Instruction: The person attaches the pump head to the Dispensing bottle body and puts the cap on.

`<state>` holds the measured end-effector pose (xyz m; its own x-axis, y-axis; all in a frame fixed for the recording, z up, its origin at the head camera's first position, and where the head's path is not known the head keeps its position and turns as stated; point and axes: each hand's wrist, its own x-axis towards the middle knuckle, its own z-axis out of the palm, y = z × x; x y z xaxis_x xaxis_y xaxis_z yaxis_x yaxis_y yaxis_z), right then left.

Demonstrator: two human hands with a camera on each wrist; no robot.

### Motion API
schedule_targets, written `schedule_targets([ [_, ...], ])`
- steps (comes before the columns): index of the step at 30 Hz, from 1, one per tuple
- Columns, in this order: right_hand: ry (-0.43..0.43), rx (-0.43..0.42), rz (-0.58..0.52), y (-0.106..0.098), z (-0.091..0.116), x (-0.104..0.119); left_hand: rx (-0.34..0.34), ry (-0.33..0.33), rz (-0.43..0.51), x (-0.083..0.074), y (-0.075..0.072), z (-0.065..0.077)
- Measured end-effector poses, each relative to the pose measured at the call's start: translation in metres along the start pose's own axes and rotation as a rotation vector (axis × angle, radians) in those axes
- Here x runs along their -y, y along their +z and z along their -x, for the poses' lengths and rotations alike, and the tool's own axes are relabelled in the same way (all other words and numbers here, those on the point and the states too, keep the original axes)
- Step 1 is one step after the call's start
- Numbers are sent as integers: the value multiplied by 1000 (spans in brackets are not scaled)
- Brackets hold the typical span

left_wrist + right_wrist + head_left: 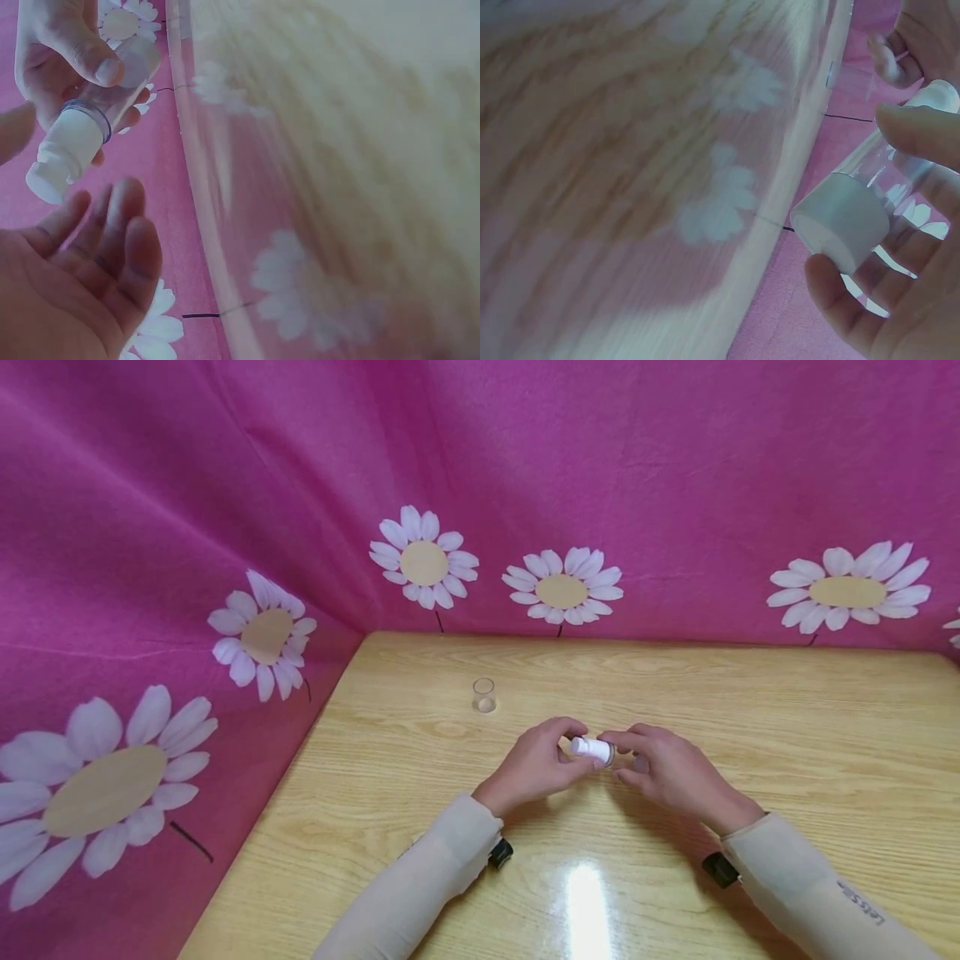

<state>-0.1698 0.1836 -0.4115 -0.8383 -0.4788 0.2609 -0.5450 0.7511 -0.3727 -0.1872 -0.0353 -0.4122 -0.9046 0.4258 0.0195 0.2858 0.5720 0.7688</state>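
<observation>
My right hand [678,774] grips a small clear bottle [594,748] with a white pump top [69,150], tilted sideways over the middle of the desk [412,735], thumb and fingers curled about its body. My left hand [534,764] is spread loosely beside the top. Nearer the desk's far left corner stands a clear cup [483,697]. Daisy-printed magenta cloth [525,460] hangs beyond the far edge.

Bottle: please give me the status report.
Right hand holds bottle. Left hand near one white end. Cup stands apart, out of the way.
</observation>
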Motion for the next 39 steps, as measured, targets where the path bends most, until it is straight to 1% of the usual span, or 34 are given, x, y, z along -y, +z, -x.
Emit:
schedule_targets([
  [4,4,2,12,-1,-1,0,-60,-64,-34,0,1,-1],
  [6,2,4,18,-2,-1,2,-78,-76,-43,-1,0,-1],
  [9,-4,10,25,-3,-2,3,-82,-82,-49,-2,-2,0],
  [13,-16,11,37,-3,-2,4,-73,-75,-58,-2,-2,0],
  [19,-2,21,40,-2,-1,2,-50,-58,-62,-1,-1,-2],
  [24,5,29,39,-3,-1,0,-33,-63,-28,-1,1,-2],
  [31,8,40,30,-3,-3,1,-38,-36,26,0,0,0],
  [37,0,30,24,-1,-3,2,-52,-2,15,-1,-1,0],
  [39,-6,23,18,0,-2,3,-56,-1,15,-2,-1,0],
])
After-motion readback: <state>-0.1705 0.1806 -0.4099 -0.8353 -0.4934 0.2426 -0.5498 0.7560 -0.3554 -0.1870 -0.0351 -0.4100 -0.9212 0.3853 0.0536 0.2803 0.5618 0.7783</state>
